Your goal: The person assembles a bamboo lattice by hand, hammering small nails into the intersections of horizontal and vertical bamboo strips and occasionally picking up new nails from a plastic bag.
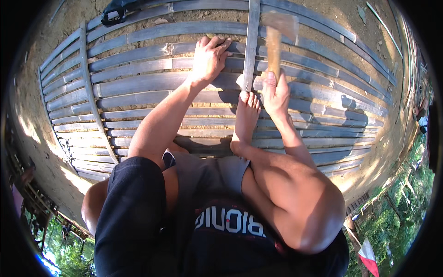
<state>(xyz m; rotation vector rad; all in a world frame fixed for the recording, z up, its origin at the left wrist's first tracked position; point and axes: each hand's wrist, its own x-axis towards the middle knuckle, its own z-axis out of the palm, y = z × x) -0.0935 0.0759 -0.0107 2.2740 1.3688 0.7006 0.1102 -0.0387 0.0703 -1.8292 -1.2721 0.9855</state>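
Observation:
A wide frame of grey-brown split bamboo slats lies on the ground under me. My left hand is on one of the far slats, left of the crosspiece, its fingers bent over the slat. My right hand grips the wooden handle of a hatchet, held upward just right of the crosspiece. The hatchet's rust-brown metal head is smeared by motion. Between my hands runs the bamboo crosspiece, lying across the slats. My bare foot presses at its near end, toes touching it.
Another crosspiece spans the slats on the left. A black object lies at the far left edge of the frame. Bare earth surrounds the slats. A red and white cloth and greenery show at the lower right.

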